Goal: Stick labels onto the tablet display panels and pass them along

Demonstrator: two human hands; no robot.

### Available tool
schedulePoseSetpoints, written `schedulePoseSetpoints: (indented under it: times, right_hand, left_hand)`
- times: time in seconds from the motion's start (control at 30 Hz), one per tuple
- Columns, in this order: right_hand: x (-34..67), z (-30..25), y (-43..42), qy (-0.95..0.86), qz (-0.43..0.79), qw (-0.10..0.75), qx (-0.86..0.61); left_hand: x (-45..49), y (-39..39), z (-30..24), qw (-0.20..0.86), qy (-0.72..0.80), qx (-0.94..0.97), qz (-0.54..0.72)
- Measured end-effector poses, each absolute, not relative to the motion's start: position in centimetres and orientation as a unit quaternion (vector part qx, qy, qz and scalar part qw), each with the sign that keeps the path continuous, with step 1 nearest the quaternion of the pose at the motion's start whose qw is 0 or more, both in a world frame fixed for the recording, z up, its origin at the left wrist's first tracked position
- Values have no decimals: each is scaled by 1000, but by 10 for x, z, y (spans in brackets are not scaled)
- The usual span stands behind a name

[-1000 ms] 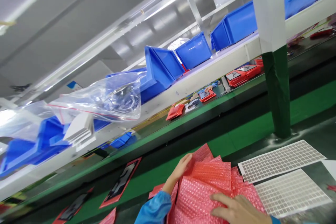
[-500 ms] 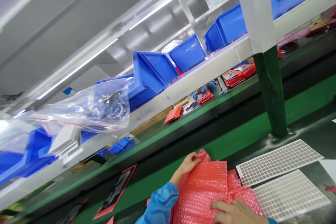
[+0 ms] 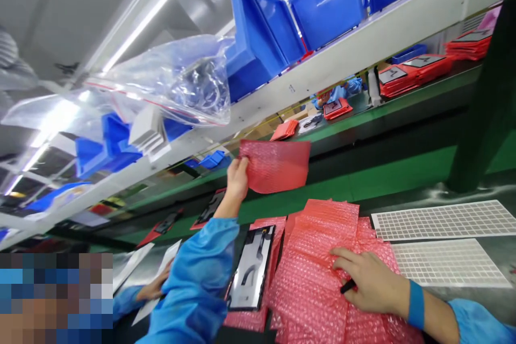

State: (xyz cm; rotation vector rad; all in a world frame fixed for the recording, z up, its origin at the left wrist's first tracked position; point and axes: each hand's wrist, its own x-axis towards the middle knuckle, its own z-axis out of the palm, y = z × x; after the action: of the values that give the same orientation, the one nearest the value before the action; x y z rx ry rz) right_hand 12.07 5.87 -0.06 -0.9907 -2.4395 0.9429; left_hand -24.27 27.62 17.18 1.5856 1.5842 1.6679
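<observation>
My left hand point(image 3: 237, 178) is raised above the bench and pinches the edge of one red bubble-wrap bag point(image 3: 276, 165). My right hand point(image 3: 368, 285) rests on a pile of red bubble-wrap bags point(image 3: 318, 269), fingers curled round a small black object point(image 3: 348, 286), perhaps a pen. A flat black and silver part point(image 3: 252, 271) lies on a red bag just left of the pile, under my left forearm.
Two white gridded sticker sheets point(image 3: 443, 220) lie to the right. A green conveyor belt point(image 3: 363, 183) runs behind, carrying red-bagged parts point(image 3: 407, 72). Blue bins point(image 3: 322, 5) and a clear plastic bag point(image 3: 181, 80) sit on the white shelf above. Another person's hand point(image 3: 155, 287) works at left.
My left hand lifted one red bag off the pile and up to the left. The view tilted down, and the right hand slid onto the middle of the pile.
</observation>
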Motion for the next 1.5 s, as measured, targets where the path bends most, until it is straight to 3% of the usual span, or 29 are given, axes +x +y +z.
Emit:
schedulePoseSetpoints:
  times: [0.17,0.27,0.4,0.57,0.7,0.9,1.07,1.3,1.5]
  right_hand:
    - [125,1,58,-862,313,202,-345]
    - [127,4,58,-864,310,208,-339]
    - [130,5,59,-853,337,229,-325]
    - [138,-2,76,-785,353,370,-349]
    - [156,0,100,-705,321,451,-443]
    - [177,5,117,-704,325,343,-531]
    - [170,-1,112,-695,367,314,-532]
    - [167,6,98,-716,391,303,-492]
    - [224,23,72,-619,318,331,-637]
  left_hand:
    - [-251,214,222,307,530,509,605]
    - [-241,177,228,417,549,540,483]
    - [-204,147,199,449,547,637,305]
    - [-148,137,134,398,533,711,227]
    - [-133,131,99,343,530,732,257]
    - [-200,118,76,204,638,653,352]
    - [-225,88,43,311,684,574,327]
    - [-178,59,3,452,603,523,398]
    - [-201,68,-13,484,612,431,454]
